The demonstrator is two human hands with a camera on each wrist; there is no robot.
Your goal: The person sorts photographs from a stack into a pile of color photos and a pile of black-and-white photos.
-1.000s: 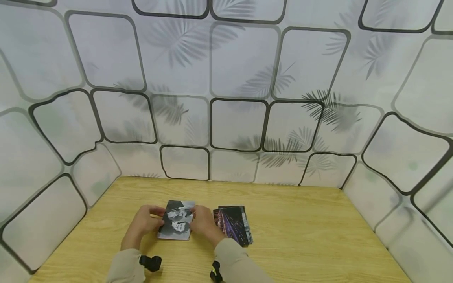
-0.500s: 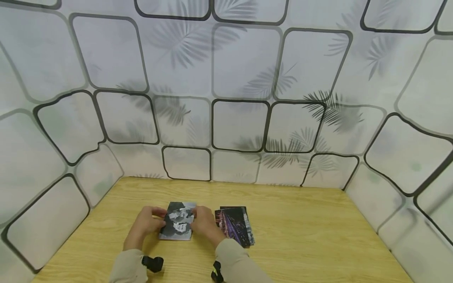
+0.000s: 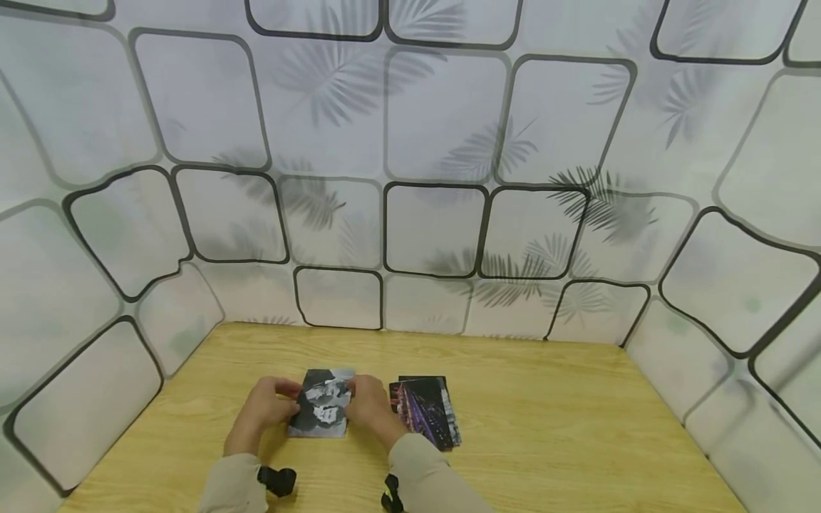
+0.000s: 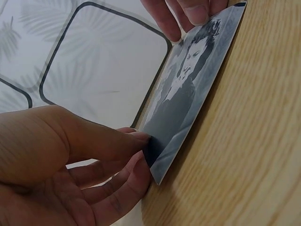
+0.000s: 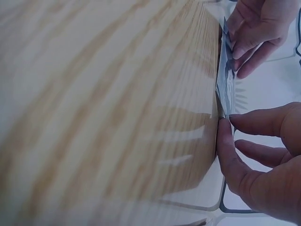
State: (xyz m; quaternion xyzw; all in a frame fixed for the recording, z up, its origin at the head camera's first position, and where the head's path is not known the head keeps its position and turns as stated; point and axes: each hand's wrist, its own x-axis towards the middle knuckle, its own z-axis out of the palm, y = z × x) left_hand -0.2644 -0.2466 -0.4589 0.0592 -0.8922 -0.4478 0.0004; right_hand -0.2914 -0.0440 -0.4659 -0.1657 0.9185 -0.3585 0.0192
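A black-and-white photo card (image 3: 318, 406) showing people lies close over the table between the two hands. At its left edge, my left hand (image 3: 264, 405) pinches the card; the left wrist view shows the thumb on the picture side and fingers (image 4: 134, 181) at the rim. My right hand (image 3: 368, 405) pinches the opposite edge, its thumb and index finger meeting there in the right wrist view. Seen low from that wrist, the card (image 5: 225, 84) looks thin and glossy. Just right of the right hand rests a loose pile of photo cards (image 3: 428, 417), with a dark purple city-lights picture on top.
The wooden table (image 3: 545, 427) spreads around the cards and runs back to a patterned cloth wall (image 3: 430, 228), which also closes in both sides. Black wrist camera mounts (image 3: 277, 481) sit at the sleeve cuffs. The right forearm passes close by the pile's lower left corner.
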